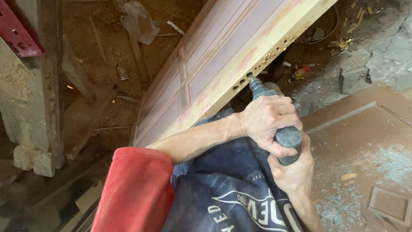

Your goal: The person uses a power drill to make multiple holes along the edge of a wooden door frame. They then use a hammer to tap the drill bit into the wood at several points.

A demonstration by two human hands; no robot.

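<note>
A pink panelled wooden door (pixel 223 47) leans across my lap, its pale edge (pixel 274 34) facing me with several drilled holes and chewed-out wood. Both my hands hold a dark grey power drill (pixel 288 137). My left hand (pixel 268 118), on the red-sleeved arm, wraps around the drill's body. My right hand (pixel 294 172) grips the handle from below. The chuck (pixel 256 88) points up and left, and the bit tip touches the door's edge next to the holes.
A brown panelled board (pixel 365 129) with pale blue smears lies flat at the right. A rough concrete post (pixel 30 107) and a red metal piece (pixel 17 30) stand at the left. Wood scraps, a plastic bag (pixel 139 21) and rubble litter the dirt floor.
</note>
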